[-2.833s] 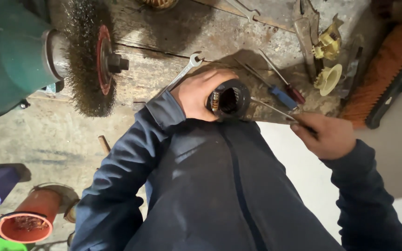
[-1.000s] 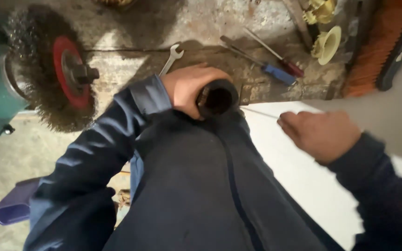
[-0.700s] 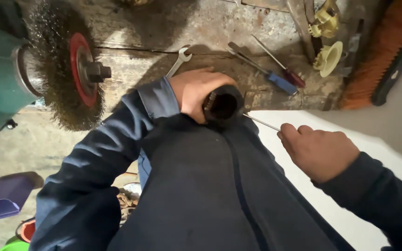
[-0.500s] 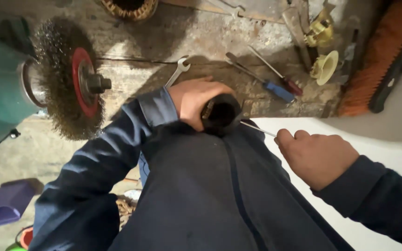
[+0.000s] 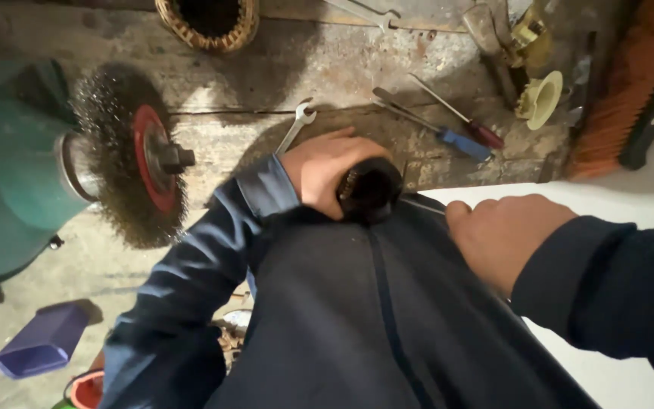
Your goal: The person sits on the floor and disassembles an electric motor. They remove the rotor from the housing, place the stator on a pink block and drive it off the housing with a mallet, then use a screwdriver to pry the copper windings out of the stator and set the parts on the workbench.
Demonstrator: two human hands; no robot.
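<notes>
Left hand [image 5: 325,170]: wrapped around a dark cylindrical part [image 5: 370,189], fingers closed about its body, open end turned up toward the camera; part held against the front of the dark jacket [image 5: 387,318], just off the near edge of the desk [image 5: 266,83]. Right hand [image 5: 509,235]: curled into a loose fist, fingers closed on a thin metal rod [image 5: 421,204], tip lying at or just beside the rim of the cylindrical part; actual contact not resolvable. Progress, by judgement: rod brought up to the part but not visibly inside its bore; working inside the opening apparently left to do; inside of the part too dark to assess. Pose: left forearm reaching forward from lower left, wrist bent inward; right forearm entering from the right, knuckles up, wrist roughly level. Surroundings on the desk: open-end spanner [image 5: 297,125] just beyond the left hand; blue-handled screwdriver [image 5: 437,125] and red-handled screwdriver [image 5: 459,113] side by side to the right of it; cream funnel-shaped plastic piece [image 5: 543,98] further right; orange-bristled brush [image 5: 626,83] at the right edge; woven basket [image 5: 206,19] at the top. Left of the desk: wire brush wheel [image 5: 134,155] with red hub on a green bench grinder [image 5: 9,189]. Floor below: purple container [image 5: 43,348].
</notes>
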